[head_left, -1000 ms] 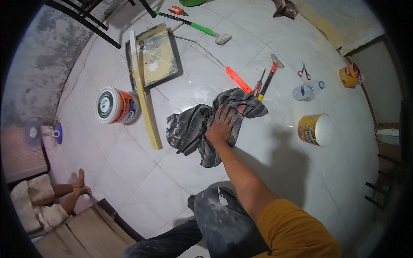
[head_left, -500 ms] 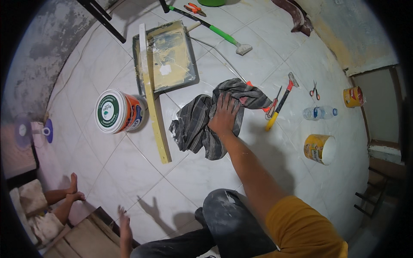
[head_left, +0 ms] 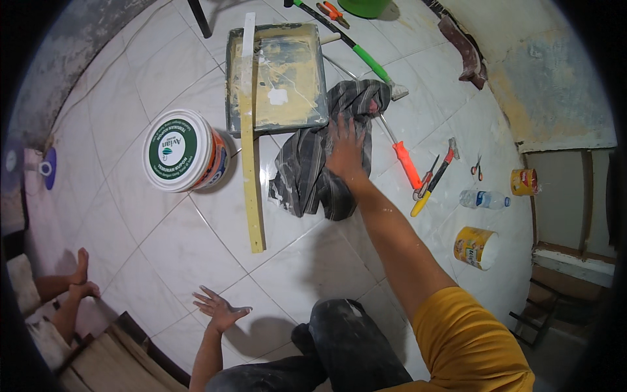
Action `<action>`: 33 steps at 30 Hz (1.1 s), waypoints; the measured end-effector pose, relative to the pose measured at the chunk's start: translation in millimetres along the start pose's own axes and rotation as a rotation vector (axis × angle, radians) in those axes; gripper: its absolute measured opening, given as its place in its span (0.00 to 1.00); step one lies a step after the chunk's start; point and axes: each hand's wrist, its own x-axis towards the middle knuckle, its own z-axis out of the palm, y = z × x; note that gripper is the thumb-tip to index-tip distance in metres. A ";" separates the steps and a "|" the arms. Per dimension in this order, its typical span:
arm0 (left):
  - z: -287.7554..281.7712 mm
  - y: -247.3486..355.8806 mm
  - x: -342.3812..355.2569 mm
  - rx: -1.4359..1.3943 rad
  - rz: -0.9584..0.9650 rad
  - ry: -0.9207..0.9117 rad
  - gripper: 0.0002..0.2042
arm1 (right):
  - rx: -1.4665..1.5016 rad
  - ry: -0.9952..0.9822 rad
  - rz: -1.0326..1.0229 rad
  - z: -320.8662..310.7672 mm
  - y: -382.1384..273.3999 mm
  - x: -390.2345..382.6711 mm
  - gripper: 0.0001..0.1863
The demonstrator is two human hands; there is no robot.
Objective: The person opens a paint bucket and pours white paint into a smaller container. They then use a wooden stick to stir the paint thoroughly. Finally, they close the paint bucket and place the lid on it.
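A dark striped cloth (head_left: pixel 302 171) lies bunched on the tiled floor, its far end against the corner of the paint tray (head_left: pixel 228 111). My right hand (head_left: pixel 346 149) lies on the cloth, palm down with fingers spread. Out to the right of the cloth runs a thin metal rod with an orange handle (head_left: pixel 407 164); the cloth hides part of the rod. My left hand (head_left: pixel 221 310) hovers over the floor near my knees, fingers spread and holding nothing. A long cream-yellow bar (head_left: pixel 249 170) crosses the tray's left side and reaches toward me.
A lidded paint bucket (head_left: pixel 210 157) stands left of the bar. On the right are a yellow-and-red scraper (head_left: pixel 436 176), scissors (head_left: pixel 478 168), a plastic bottle (head_left: pixel 484 199) and two yellow tubs, one nearer (head_left: pixel 471 248). A green-handled scraper (head_left: pixel 372 62) lies behind. Another person's feet (head_left: pixel 81 274) rest at left.
My right hand has moved away from me with the cloth, up to the tray's corner, and more of the orange handle shows. My left hand has risen further into view, fingers spread.
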 end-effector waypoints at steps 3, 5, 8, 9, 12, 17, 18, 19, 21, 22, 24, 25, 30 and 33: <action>0.9 -3.1 2.9 -0.004 0.007 -0.016 0.88 | 0.022 0.019 0.051 -4.6 -28.2 -38.9 0.54; 0.0 -3.9 4.5 -0.007 0.026 -0.012 0.88 | 0.085 0.032 0.084 -8.0 -56.7 -70.2 0.54; 2.5 -7.4 0.3 -0.040 0.005 0.043 0.88 | 0.186 0.008 0.027 -8.8 -94.6 -105.1 0.54; 5.1 -6.0 1.6 -0.039 0.020 0.058 0.88 | 0.195 -0.003 -0.033 -11.5 -98.9 -111.9 0.54; 9.9 -7.0 9.5 -0.022 0.053 0.091 0.88 | 0.240 -0.057 -0.315 -15.4 -78.6 -129.8 0.53; 14.1 -9.4 9.5 -0.016 0.031 0.099 0.87 | 0.213 -0.260 -0.463 -35.3 -16.8 -212.4 0.44; 14.8 -11.8 11.4 0.000 0.036 0.105 0.87 | 0.244 -0.106 -0.385 -23.1 10.7 -240.6 0.44; 17.2 -18.0 15.7 0.012 0.031 0.120 0.87 | 0.283 0.049 -0.316 -9.5 39.6 -262.9 0.43; 16.9 -30.8 13.6 0.013 0.016 0.146 0.87 | 0.368 -0.063 0.062 -26.9 74.2 -283.7 0.43; 16.5 -21.3 10.9 0.008 0.026 0.150 0.87 | 0.291 -0.045 0.111 -30.6 88.0 -279.1 0.44; 12.9 -5.6 5.5 -0.019 0.034 0.128 0.88 | 0.180 0.000 0.183 -31.1 91.5 -245.2 0.45; 12.6 -6.8 2.5 -0.013 0.025 0.128 0.88 | 0.151 0.030 0.205 -26.5 83.3 -221.4 0.47; 10.6 -4.2 7.8 0.007 0.062 0.103 0.88 | 0.155 0.160 0.014 2.2 1.0 -123.5 0.51; 9.0 -8.4 11.5 0.025 0.053 0.084 0.88 | 0.216 -0.024 -0.129 -12.4 -67.4 -119.4 0.52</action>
